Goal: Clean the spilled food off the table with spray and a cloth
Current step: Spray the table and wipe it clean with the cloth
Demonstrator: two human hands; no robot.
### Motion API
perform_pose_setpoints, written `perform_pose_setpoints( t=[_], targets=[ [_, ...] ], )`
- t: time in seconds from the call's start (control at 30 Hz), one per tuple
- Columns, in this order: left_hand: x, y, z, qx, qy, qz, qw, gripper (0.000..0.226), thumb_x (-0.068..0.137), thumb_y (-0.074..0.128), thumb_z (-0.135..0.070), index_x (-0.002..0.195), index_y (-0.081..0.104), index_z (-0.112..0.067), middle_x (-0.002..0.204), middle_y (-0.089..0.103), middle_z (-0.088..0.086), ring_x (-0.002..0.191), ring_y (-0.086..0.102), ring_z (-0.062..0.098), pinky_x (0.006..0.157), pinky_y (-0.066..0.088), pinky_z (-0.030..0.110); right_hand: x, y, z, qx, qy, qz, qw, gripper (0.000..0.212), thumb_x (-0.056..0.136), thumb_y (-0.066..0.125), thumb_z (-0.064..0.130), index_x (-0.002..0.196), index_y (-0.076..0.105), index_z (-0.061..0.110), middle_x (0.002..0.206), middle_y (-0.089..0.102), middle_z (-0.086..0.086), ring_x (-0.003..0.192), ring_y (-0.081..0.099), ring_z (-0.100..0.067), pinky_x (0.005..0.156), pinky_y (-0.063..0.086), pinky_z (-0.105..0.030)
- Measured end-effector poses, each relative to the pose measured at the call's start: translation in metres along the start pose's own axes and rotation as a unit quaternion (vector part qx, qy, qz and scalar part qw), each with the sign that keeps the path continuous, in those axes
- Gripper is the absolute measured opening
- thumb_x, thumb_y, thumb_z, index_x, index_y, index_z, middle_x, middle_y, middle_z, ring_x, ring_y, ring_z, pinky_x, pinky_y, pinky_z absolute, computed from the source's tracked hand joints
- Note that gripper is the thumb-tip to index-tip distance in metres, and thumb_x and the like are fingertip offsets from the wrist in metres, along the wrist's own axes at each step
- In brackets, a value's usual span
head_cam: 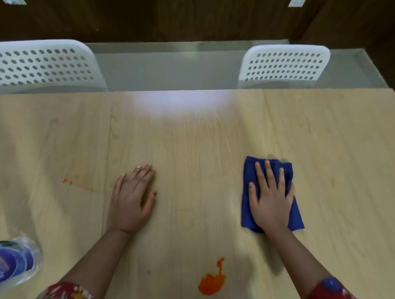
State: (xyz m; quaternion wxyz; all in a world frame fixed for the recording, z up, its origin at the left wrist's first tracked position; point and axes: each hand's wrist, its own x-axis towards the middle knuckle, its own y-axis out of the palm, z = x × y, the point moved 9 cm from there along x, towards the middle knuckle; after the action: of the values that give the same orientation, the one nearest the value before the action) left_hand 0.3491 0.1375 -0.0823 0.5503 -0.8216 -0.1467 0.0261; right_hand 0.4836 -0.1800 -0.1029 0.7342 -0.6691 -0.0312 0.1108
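Between my left hand (132,198) and my right hand (271,205), both flat on the desk (191,138), open wood runs to the far edge. The orange spill (211,283) lies near me in that lane, with open wood from it up to the cloth (250,169) under my right palm. The spray bottle (12,262) blocks the near left corner. Two white chairs (36,66) (283,64) stand behind the far edge.

Pale wood table (191,145), glare (182,102) reflected near far edge. White perforated left chair (36,66) and right chair (283,64) are placed beyond it. Grey floor (169,68); dark panelled wall (185,15).
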Motion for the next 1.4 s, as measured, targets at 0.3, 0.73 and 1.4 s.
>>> perform_pose_setpoints(
  t=[0.3,0.73,1.4],
  targets=[
    [0.001,0.002,0.004,-0.038,-0.006,0.017,0.999,0.056,0.091,0.040,-0.043,0.141,0.047,-0.018,0.150,0.041,-0.003,0.143,0.030,0.015,0.117,0.019,0.044,0.093,0.003,0.132,0.052,-0.072,0.014,0.996,0.059,0.096,0.019,0.051,0.153,0.011,0.037,0.162,0.005,0.011,0.150,-0.001,-0.027,0.115,0.006,-0.061],
    [-0.114,-0.045,0.086,-0.011,-0.184,-0.009,0.983,0.054,0.094,0.032,-0.036,0.144,0.041,-0.018,0.152,0.039,0.002,0.143,0.028,0.020,0.116,0.020,0.045,0.069,0.004,0.106,0.022,-0.044,0.026,0.998,0.059,0.098,0.017,0.052,0.153,0.002,0.038,0.162,0.000,0.012,0.149,-0.007,-0.027,0.115,0.003,-0.062],
    [-0.119,-0.046,0.098,-0.014,-0.221,-0.045,0.974,0.059,0.094,0.031,-0.030,0.151,0.029,-0.016,0.157,0.027,-0.001,0.147,0.015,0.009,0.119,0.015,0.040,0.064,0.023,0.351,-0.035,-0.427,0.063,0.901,0.055,0.100,0.024,0.051,0.152,0.011,0.042,0.162,0.006,0.012,0.149,-0.006,-0.027,0.115,-0.001,-0.060]
  ],
)
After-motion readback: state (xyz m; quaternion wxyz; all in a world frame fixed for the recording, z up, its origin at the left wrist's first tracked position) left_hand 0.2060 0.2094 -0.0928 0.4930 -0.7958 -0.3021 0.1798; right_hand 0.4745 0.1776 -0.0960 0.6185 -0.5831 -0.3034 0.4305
